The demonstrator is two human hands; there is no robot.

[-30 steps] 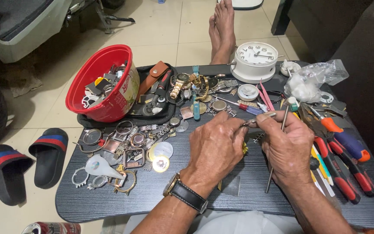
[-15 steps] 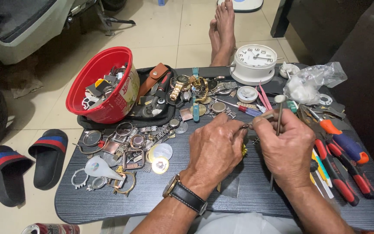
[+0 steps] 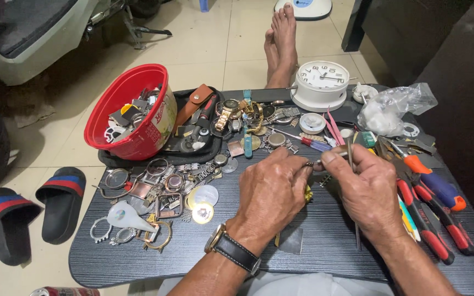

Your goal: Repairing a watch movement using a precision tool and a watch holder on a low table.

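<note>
My left hand [image 3: 272, 189], with a wristwatch [image 3: 230, 252] on its wrist, pinches a small metal watch part [image 3: 309, 163] at the fingertips above the dark table [image 3: 314, 241]. My right hand [image 3: 366, 189] holds thin metal tweezers [image 3: 350, 153] upright and meets the left hand's fingertips at that small part. The part itself is mostly hidden by the fingers. A yellow bit [image 3: 308, 193] shows just under my left hand.
A red bowl [image 3: 130, 112] of watch parts stands at the back left. Watch cases and rings [image 3: 154, 189] lie left of my hands. A white clock [image 3: 320, 82], a plastic bag [image 3: 390, 109], pliers and screwdrivers [image 3: 434, 203] are right. Bare feet [image 3: 281, 41] and sandals [image 3: 34, 208] rest on the floor.
The tweezers in my right hand have swung from pointing down across the table to upright near the fingertips. Both hands stay together at the small part.
</note>
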